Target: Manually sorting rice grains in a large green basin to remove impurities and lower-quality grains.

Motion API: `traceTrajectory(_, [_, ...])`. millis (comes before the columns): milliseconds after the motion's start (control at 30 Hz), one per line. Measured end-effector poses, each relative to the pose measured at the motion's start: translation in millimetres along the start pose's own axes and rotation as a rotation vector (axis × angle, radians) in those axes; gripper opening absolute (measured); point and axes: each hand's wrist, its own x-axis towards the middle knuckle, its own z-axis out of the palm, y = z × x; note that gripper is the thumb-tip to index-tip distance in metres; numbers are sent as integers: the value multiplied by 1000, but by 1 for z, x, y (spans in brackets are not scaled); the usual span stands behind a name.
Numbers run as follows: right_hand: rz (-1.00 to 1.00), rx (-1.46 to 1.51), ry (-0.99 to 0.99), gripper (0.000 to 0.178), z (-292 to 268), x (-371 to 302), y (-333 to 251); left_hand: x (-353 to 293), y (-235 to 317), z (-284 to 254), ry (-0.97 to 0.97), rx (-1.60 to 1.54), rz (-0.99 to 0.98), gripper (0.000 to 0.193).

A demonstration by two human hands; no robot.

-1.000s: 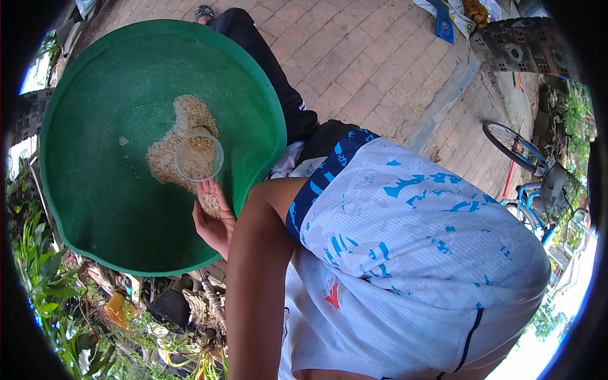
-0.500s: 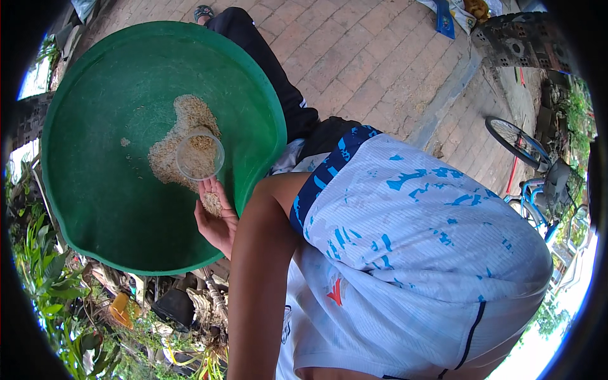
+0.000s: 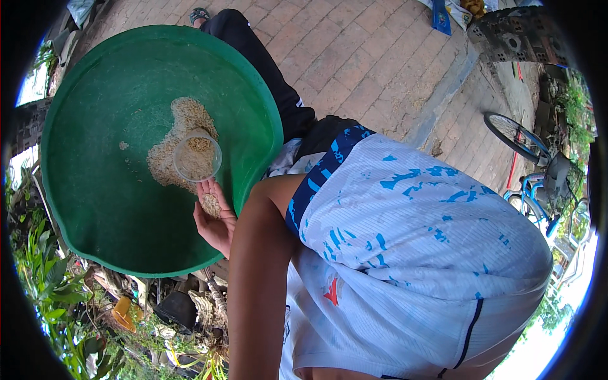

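My left hand [image 3: 217, 223] is palm up over the near side of a wide green basin [image 3: 114, 209], its fingers stretched out and slightly cupped. A small heap of pale tan grain [image 3: 211, 204] lies in the palm. The fingertips meet the rim of a round, clear plastic cup [image 3: 197, 156], which holds some of the same grain. Around and under the cup spreads a grain pile [image 3: 166, 155] on the basin floor. My bent left arm [image 3: 261, 272] hides the wrist and forearm behind it. My right hand does not show.
Brick paving [image 3: 354, 63] stretches beyond my dark-trousered leg [image 3: 256, 60]. A blue bicycle [image 3: 531, 196] stands at the far right. Below the basin are leafy plants [image 3: 47, 278], a yellow container [image 3: 125, 311] and a black pot [image 3: 175, 310].
The whole view has shifted slightly. My left hand, the cup and the grain keep the same places relative to one another.
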Motion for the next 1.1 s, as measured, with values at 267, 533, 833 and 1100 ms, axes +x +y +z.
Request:
traceTrajectory(267, [108, -4, -107, 38, -58, 6, -5, -32, -7, 18, -48, 62, 7, 54])
traceTrajectory(533, [820, -639, 89, 34, -154, -126, -49, -20, -15, 20, -49, -75, -7, 54])
traceTrajectory(833, [1531, -246, 368, 21, -114, -266, -34, -12, -10, 32, 39, -33, -22, 49])
traceTrajectory(1100, [1651, -163, 503, 19, -99, -373, 95, -18, 1, 21, -21, -175, -122, 49])
